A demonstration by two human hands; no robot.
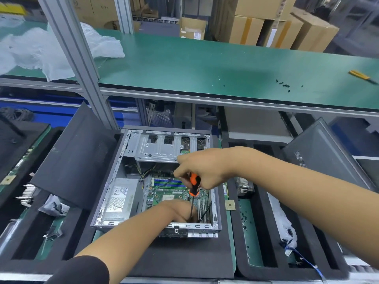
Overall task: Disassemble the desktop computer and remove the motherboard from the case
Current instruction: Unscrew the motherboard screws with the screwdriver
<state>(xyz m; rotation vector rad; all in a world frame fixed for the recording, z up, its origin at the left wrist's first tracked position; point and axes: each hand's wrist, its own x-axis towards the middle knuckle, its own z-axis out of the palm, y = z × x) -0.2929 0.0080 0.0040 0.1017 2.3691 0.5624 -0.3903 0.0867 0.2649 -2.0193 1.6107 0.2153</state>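
Overhead, green bench (205, 64); right hand (202, 168) fingers grip screwdriver (194, 185); left hand (180, 211) fingers unclear.

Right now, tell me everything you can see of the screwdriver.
The screwdriver has an orange-and-black handle, seemingly plastic or rubber, and a thin dark shaft. It stands nearly upright inside the open case, tip down near the motherboard's near edge. The right hand wraps the handle; the left hand sits around the shaft's lower end, hiding the tip.
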